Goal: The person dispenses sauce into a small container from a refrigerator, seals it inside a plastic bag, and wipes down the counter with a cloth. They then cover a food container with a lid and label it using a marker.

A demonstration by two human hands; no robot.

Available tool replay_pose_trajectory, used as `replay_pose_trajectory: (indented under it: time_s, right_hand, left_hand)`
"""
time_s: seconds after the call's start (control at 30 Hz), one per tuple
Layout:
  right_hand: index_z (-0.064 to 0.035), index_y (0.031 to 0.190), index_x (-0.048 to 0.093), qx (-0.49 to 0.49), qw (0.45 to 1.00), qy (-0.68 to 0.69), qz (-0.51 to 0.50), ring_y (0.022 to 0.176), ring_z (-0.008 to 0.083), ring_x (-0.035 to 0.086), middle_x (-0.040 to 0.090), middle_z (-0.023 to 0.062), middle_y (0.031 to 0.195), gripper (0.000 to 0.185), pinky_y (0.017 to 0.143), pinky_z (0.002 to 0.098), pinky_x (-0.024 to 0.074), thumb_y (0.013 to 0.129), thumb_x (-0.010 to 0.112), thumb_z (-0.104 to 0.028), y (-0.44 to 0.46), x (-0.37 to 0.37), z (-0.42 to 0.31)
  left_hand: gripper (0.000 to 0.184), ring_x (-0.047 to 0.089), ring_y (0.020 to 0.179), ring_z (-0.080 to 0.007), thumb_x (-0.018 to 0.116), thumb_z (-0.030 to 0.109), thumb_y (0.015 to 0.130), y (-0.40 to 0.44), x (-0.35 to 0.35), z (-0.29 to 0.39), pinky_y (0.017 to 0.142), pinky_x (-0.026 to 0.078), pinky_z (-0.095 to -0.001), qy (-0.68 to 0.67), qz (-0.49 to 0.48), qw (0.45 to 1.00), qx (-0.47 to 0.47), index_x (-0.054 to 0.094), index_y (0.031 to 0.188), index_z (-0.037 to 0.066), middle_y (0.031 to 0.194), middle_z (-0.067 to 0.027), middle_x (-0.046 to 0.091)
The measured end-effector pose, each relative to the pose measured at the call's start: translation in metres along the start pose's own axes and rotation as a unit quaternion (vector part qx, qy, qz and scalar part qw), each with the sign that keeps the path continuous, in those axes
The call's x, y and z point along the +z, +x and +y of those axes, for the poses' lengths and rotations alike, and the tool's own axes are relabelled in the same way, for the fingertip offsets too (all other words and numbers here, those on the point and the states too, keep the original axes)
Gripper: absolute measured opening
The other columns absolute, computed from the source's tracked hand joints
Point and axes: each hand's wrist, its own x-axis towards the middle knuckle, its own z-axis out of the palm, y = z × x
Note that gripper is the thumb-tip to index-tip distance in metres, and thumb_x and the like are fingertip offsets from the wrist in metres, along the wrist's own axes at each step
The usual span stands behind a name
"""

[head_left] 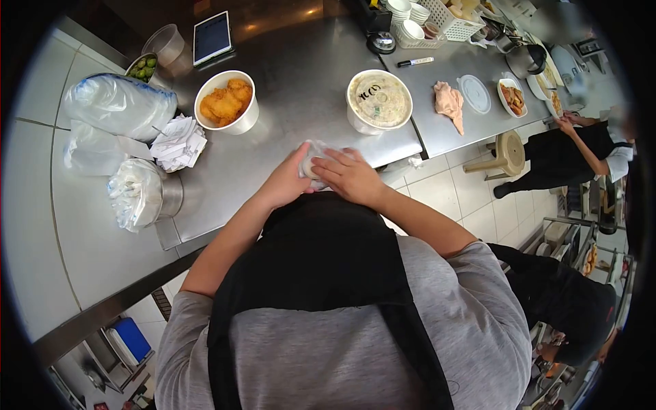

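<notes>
Close to my apron, at the counter's front edge, both hands meet around a small clear plastic bag (pixel 313 152) with something pale and round in it; its contents are partly covered by my fingers. My left hand (pixel 288 179) grips the bag from the left side. Across its right side lie the bent fingers of my right hand (pixel 352 179), pressed onto it. Beyond my hands, to the left, stands a white tub of fried chicken (pixel 226 102). A lidded white tub (pixel 379 102) with black writing on its lid stands to the right.
Plastic bags (pixel 119 106), paper slips (pixel 178 142) and a metal canister (pixel 171 195) crowd the left. A tablet (pixel 212 38) lies at the back. Rightward are a marker (pixel 415 61), a crumpled cloth (pixel 448 106), a lid (pixel 474 94), a stool (pixel 507 152) and two other people.
</notes>
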Motion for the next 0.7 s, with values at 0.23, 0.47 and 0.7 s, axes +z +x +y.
replay_pose_trajectory:
  time_s: [0.23,0.47,0.7]
  right_hand:
    - [-0.0248,0.124,0.054,0.173,0.957,-0.052,-0.229,0.106,0.0217,0.053,0.051,-0.0085,0.129,0.043,0.085,0.0485,0.0396,0.083,0.06,-0.036,0.026,-0.047,-0.023]
    - [-0.0247,0.117,0.06,0.156,0.964,-0.022,-0.213,0.102,0.0229,0.056,0.059,-0.0053,0.118,0.038,0.079,0.0429,0.0453,0.079,0.064,-0.029,0.031,-0.039,-0.013]
    - [-0.0117,0.086,0.065,0.048,0.988,-0.023,-0.144,0.09,0.0231,0.06,0.064,0.0053,0.087,0.017,0.075,0.0365,0.0487,0.07,0.063,-0.01,0.059,-0.076,-0.027]
  left_hand:
    - [0.048,0.059,0.099,-0.0266,0.046,-0.008,0.078,-0.011,-0.001,0.065,0.072,0.054,-0.0303,0.291,-0.029,0.923,0.25,0.047,0.125,-0.001,0.137,-0.015,0.038]
    - [0.043,0.053,0.11,-0.0251,0.06,0.004,0.079,0.005,-0.052,-0.019,0.089,0.045,-0.0337,0.014,0.027,0.977,0.211,0.05,0.121,0.007,0.135,-0.0125,0.042]
    - [0.051,0.052,0.113,-0.019,0.074,0.013,0.072,0.058,0.002,-0.041,0.093,0.042,-0.0339,0.212,-0.035,0.889,0.405,0.054,0.118,0.011,0.12,-0.0093,0.055]
